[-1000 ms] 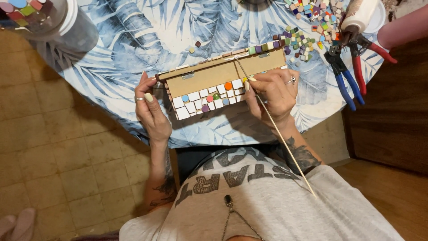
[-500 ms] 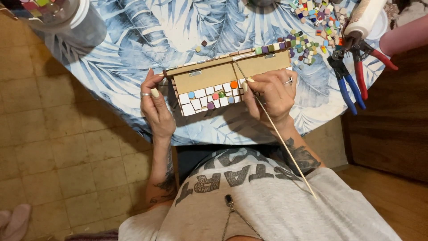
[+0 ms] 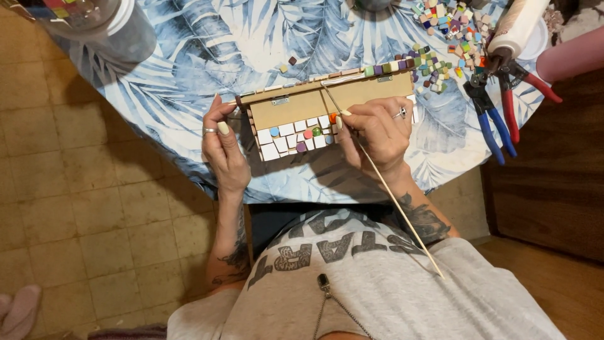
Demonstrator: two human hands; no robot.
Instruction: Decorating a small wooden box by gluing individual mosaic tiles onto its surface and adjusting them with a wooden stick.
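a small wooden box [image 3: 327, 101], partly covered in mosaic tiles [image 3: 286, 135], is held at the near edge of the round table [image 3: 189, 75], directly ahead of the person and between the two hands. its long axis runs left to right across the view, tilted slightly so that the right end sits farther away. the left hand [image 3: 221, 148] is closed around the box's left end, thumb on the near side and fingers curled behind it. the right hand [image 3: 377, 132] rests against the right part of the tiled face and pinches a long thin wooden stick [image 3: 377, 173] in a pen-like grip. the stick lies on a diagonal: its far tip reaches the box's upper edge near the middle, while its long tail trails back toward the person's shirt. whether the tip touches glue or a tile cannot be made out. the right hand is the nearer one to the untiled right stretch. loose coloured tiles [image 3: 440, 38], two pairs of nippers [image 3: 497, 107] and a glue bottle [image 3: 513, 28] lie well apart to the far right.
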